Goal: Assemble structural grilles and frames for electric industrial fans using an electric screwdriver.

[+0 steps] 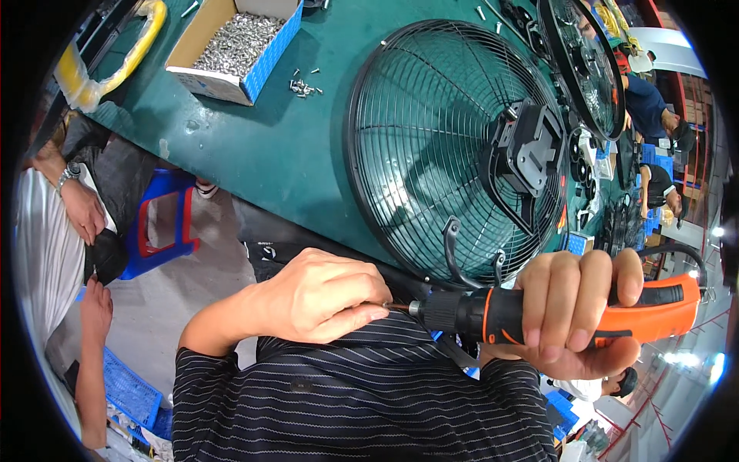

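Observation:
My right hand (573, 304) is wrapped around an orange and black electric screwdriver (504, 314), held level in front of my striped shirt with its bit toward the left. At the bit's tip, the thumb and fingers of my left hand (319, 296) are pinched together. Whatever they hold there, perhaps a small screw, is hidden by the fingertips. Just beyond both hands lies a round black wire fan guard (419, 146) on the green table (254, 165). A dark motor housing (531, 150) is mounted at its middle, and a curved black bracket (454, 250) stands at its near edge.
An open cardboard box (248, 81) full of screws stands at the far left, with several loose screws (302, 88) beside it. Another fan guard (581, 61) stands tilted at the far right. Left of the table are a blue and red stool (158, 223) and a co-worker's hands (83, 208).

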The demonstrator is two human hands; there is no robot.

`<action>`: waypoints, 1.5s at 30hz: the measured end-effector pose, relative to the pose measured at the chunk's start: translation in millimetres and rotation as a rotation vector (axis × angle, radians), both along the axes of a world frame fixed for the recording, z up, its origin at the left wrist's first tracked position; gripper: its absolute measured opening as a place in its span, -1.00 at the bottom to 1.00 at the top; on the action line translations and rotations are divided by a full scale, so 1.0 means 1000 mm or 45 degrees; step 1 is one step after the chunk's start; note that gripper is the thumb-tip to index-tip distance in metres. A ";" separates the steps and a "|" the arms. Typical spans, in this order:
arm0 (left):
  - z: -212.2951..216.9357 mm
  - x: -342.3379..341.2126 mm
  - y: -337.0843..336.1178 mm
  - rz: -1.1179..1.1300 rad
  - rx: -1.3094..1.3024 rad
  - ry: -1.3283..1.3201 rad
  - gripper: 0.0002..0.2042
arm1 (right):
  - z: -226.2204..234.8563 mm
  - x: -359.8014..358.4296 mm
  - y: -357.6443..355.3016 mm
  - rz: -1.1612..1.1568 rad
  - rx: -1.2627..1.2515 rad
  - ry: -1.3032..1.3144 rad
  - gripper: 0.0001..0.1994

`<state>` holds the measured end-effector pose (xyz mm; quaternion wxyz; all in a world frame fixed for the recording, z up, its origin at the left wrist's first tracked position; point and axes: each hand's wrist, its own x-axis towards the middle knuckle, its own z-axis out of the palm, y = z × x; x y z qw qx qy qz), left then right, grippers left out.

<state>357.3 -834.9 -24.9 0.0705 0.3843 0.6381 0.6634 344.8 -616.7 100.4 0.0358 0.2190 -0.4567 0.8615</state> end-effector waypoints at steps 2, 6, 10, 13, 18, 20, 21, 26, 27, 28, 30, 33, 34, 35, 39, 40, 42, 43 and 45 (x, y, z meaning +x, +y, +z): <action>-0.002 -0.005 -0.003 0.021 0.042 0.011 -0.88 | 0.001 -0.006 -0.007 0.003 -0.004 0.021 -0.63; -0.005 -0.024 -0.007 0.150 0.091 0.020 -0.83 | 0.005 -0.020 -0.023 -0.106 0.012 0.065 -0.62; -0.007 -0.051 -0.018 0.372 -0.048 0.152 -0.78 | 0.007 -0.037 -0.039 -0.118 0.137 0.043 -0.58; -0.008 -0.064 -0.025 0.583 -0.174 0.202 -0.69 | -0.003 -0.050 -0.050 -0.108 0.237 0.098 -0.55; -0.019 -0.077 -0.023 0.980 -0.469 0.329 -0.52 | -0.020 -0.065 -0.064 -0.165 0.443 0.132 -0.56; -0.023 -0.081 -0.023 0.990 -0.508 0.322 -0.50 | -0.027 -0.071 -0.067 -0.141 0.451 0.127 -0.55; -0.025 -0.083 -0.024 0.997 -0.542 0.330 -0.50 | -0.030 -0.072 -0.068 -0.214 0.453 0.142 -0.54; -0.033 -0.089 -0.024 0.960 -0.597 0.224 -0.59 | -0.031 -0.080 -0.062 -0.021 0.528 0.073 -0.48; -0.033 -0.090 -0.025 0.933 -0.604 0.197 -0.59 | -0.031 -0.081 -0.061 0.043 0.529 0.117 -0.47; -0.034 -0.091 -0.025 0.903 -0.631 0.176 -0.59 | -0.032 -0.082 -0.061 0.106 0.528 0.164 -0.46; -0.035 -0.092 -0.026 0.872 -0.616 0.144 -0.58 | -0.033 -0.081 -0.061 0.080 0.545 0.160 -0.48; -0.034 -0.091 -0.029 0.807 -0.614 0.101 -0.57 | -0.035 -0.081 -0.063 0.028 0.571 0.125 -0.50; -0.033 -0.091 -0.030 0.776 -0.625 0.075 -0.57 | -0.035 -0.081 -0.063 0.028 0.574 0.127 -0.50; -0.033 -0.090 -0.031 0.780 -0.605 0.080 -0.57 | -0.036 -0.081 -0.063 0.031 0.577 0.127 -0.50; -0.034 -0.089 -0.030 0.807 -0.604 0.090 -0.53 | -0.037 -0.081 -0.065 0.017 0.591 0.122 -0.50; -0.034 -0.089 -0.030 0.806 -0.623 0.074 -0.53 | -0.038 -0.079 -0.067 -0.039 0.583 0.130 -0.51; -0.035 -0.089 -0.030 0.818 -0.597 0.059 -0.54 | -0.039 -0.077 -0.069 -0.084 0.580 0.134 -0.52; -0.035 -0.089 -0.030 0.818 -0.595 0.050 -0.54 | -0.039 -0.077 -0.070 -0.098 0.575 0.132 -0.52; -0.036 -0.089 -0.031 0.802 -0.598 0.032 -0.54 | -0.039 -0.075 -0.070 -0.105 0.573 0.126 -0.53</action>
